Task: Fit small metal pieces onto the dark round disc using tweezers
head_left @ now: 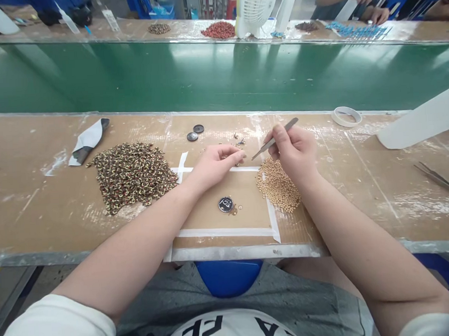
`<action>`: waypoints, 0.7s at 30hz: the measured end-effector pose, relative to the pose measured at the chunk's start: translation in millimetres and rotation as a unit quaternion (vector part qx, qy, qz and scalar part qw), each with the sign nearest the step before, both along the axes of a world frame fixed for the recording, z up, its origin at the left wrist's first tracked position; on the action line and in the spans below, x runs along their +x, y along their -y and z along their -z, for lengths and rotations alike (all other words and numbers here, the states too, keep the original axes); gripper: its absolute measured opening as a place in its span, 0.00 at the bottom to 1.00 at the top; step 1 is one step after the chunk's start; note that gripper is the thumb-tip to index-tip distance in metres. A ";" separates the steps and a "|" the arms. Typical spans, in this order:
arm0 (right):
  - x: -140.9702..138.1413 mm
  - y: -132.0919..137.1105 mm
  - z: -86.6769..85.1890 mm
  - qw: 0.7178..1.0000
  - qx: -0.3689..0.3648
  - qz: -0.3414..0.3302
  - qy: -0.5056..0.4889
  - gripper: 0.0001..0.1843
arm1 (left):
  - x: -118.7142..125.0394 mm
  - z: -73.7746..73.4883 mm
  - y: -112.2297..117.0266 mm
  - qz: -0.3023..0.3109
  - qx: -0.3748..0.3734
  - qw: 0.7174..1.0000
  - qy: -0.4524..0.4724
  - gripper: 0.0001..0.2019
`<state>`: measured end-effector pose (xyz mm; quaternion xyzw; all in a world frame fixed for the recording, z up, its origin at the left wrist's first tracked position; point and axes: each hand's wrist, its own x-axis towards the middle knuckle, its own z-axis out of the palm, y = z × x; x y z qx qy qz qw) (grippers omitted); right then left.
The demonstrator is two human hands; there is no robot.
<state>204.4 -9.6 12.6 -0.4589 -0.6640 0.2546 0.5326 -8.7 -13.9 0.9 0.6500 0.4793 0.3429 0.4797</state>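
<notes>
My right hand [295, 152] is closed around metal tweezers [273, 140], whose tips point left toward my left hand. My left hand [218, 162] is pinched shut on something small I cannot make out, right at the tweezer tips. Both hands hover over a tape-outlined cardboard mat [227, 218]. A heap of small tan beads [278, 185] lies under my right wrist. A large heap of dark patterned pieces [132, 175] lies to the left of my left hand. A small round dark dish [225, 204] sits on the mat near me.
Two dark discs [195, 133] and a few tiny parts [239, 138] lie beyond my hands. A tape roll [346, 116], a white object [421, 120] and spare tweezers [438, 178] are on the right. Behind runs a green conveyor [219, 73]; a fan [256, 8] and another person's hands [366, 0] are across it.
</notes>
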 end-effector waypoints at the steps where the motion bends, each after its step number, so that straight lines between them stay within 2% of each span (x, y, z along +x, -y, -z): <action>1: -2.5 3.0 -1.8 1.000 -0.001 -0.002 -0.031 0.29 | 0.2 0.0 0.0 0.019 -0.034 0.999 0.025 0.16; 4: -8.3 8.6 -3.8 0.997 0.007 -0.016 -0.080 0.29 | -0.5 0.8 0.0 0.070 -0.123 0.985 0.096 0.17; 6: -10.3 9.7 -3.3 0.995 0.013 -0.028 -0.091 0.28 | -1.4 1.6 0.0 0.091 -0.154 0.975 0.135 0.16; 15: -7.8 1.4 5.1 0.986 -0.019 -0.024 -0.163 0.27 | -7.3 0.4 -1.4 0.125 -0.226 0.941 0.220 0.14; 21: -10.5 -3.2 10.3 0.968 -0.073 -0.081 -0.227 0.26 | -11.5 3.4 -4.0 0.166 -0.257 0.919 0.247 0.15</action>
